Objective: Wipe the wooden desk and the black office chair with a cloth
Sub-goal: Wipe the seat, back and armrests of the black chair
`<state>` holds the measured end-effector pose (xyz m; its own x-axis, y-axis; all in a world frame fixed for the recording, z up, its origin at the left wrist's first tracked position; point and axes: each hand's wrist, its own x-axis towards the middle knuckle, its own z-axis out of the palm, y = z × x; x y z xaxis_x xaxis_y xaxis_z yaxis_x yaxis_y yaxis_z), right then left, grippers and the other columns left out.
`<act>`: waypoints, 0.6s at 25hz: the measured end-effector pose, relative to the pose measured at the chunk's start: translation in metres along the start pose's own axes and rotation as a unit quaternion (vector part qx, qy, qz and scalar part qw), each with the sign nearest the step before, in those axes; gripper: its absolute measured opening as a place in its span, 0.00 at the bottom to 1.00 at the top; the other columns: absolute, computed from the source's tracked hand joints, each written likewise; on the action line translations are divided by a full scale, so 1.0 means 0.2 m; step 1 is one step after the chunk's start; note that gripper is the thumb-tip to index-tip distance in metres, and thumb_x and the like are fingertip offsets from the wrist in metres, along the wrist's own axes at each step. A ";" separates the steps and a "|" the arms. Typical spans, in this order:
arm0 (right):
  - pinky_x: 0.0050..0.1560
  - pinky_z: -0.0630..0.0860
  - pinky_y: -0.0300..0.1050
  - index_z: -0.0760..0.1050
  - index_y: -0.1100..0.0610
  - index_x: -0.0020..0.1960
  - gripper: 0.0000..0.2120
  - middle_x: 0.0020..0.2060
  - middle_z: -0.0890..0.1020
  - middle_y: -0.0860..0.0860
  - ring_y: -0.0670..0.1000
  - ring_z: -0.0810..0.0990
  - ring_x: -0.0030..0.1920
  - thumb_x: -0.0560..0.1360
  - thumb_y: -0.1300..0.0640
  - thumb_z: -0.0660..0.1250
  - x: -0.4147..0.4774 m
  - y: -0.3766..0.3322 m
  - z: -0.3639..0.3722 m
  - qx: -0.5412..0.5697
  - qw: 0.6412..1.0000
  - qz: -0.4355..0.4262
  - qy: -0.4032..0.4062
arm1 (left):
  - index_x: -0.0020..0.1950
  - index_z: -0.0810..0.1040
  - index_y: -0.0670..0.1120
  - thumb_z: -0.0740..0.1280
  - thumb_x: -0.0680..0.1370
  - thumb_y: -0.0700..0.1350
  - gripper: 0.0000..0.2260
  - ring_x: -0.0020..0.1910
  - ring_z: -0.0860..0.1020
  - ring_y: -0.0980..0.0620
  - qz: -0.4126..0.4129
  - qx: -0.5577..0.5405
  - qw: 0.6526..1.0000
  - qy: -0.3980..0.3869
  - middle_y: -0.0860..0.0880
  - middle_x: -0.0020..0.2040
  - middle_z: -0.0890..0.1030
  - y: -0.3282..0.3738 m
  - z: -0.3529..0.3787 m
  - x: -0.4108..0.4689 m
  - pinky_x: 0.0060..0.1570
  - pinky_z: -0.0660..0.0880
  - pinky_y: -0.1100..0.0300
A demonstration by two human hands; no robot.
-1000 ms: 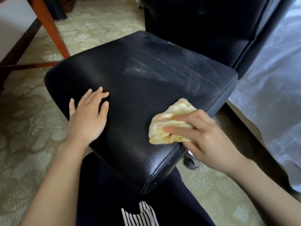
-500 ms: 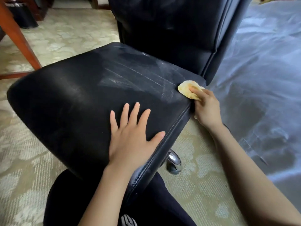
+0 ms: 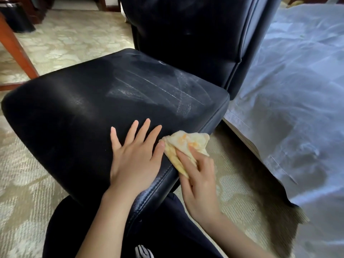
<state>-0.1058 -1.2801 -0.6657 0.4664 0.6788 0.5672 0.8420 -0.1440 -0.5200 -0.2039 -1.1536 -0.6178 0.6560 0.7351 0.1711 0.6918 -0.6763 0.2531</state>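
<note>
The black office chair [image 3: 78, 116] fills the middle of the view, its seat streaked with pale wipe marks near the backrest. My left hand [image 3: 135, 157] lies flat on the seat's near right part, fingers spread, holding nothing. My right hand [image 3: 197, 179] grips a crumpled yellow cloth [image 3: 186, 144] and presses it against the seat's right side edge, close to the left hand's thumb. A reddish wooden desk leg [image 3: 14, 53] stands at the far left; the desk top is out of view.
Patterned beige carpet [image 3: 24, 183] covers the floor. A bed under a pale plastic sheet [image 3: 297, 90] runs along the right, close to the chair. A black bin [image 3: 14, 17] stands at the top left. My dark-trousered knees sit below the seat.
My right hand has slid the cloth back along the seat's right edge, from near the backrest to the near corner. The left hand has stayed flat on the seat.
</note>
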 end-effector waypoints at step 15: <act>0.67 0.64 0.51 0.69 0.55 0.70 0.19 0.63 0.70 0.63 0.60 0.68 0.63 0.79 0.63 0.57 0.47 0.54 -0.07 -0.009 0.986 0.159 0.037 | 0.68 0.59 0.72 0.34 0.74 0.65 0.26 0.68 0.39 0.76 0.019 -0.062 0.997 -0.052 0.74 0.69 0.51 -0.23 -0.12 0.00 0.72 0.33 0.51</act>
<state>0.0330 -1.2423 -0.6603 0.7260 0.5433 0.4216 0.6539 -0.3554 -0.6679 -0.2435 -1.1218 -0.6067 0.7127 0.6964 0.0845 0.6279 -0.6870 0.3659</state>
